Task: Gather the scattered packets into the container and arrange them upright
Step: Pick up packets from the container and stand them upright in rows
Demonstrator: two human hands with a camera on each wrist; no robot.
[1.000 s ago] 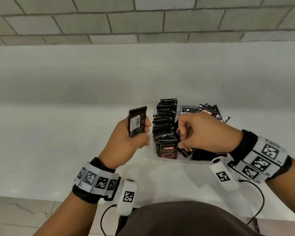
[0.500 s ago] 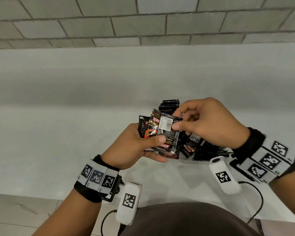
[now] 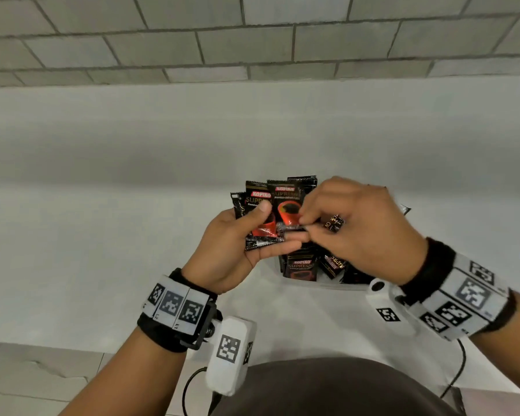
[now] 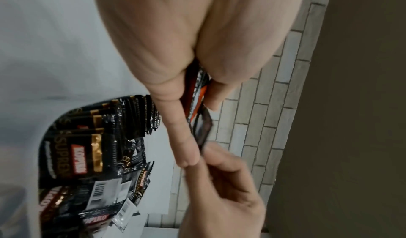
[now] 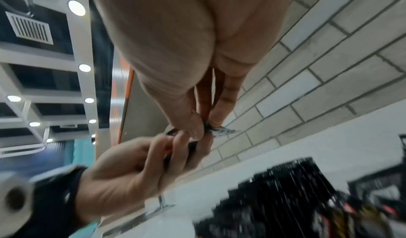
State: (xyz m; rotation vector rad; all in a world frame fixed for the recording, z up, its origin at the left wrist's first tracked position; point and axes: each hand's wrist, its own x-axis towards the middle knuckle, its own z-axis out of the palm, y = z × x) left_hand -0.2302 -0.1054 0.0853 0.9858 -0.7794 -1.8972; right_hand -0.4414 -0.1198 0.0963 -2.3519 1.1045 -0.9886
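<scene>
My left hand (image 3: 272, 226) holds a small fan of black Kopiko packets (image 3: 284, 202) upright above the white counter, thumb on the front. My right hand (image 3: 305, 222) pinches the lower edge of the front packet; another packet (image 3: 334, 223) shows between its curled fingers. In the left wrist view the held packets (image 4: 196, 92) sit edge-on between thumb and fingers. The right wrist view shows the pinch (image 5: 206, 127) on a packet edge. Below the hands, the clear container (image 3: 327, 287) holds a row of upright packets (image 3: 300, 267) and loose tilted ones (image 4: 131, 189).
The white counter (image 3: 102, 235) stretches left and ends at a raised white ledge under a grey brick wall (image 3: 252, 40). White wrist-camera units (image 3: 230, 355) and cables hang near the counter's front edge.
My right hand rose out of the container and joined the left. The left hand went from one packet to several, now fanned with their fronts toward me.
</scene>
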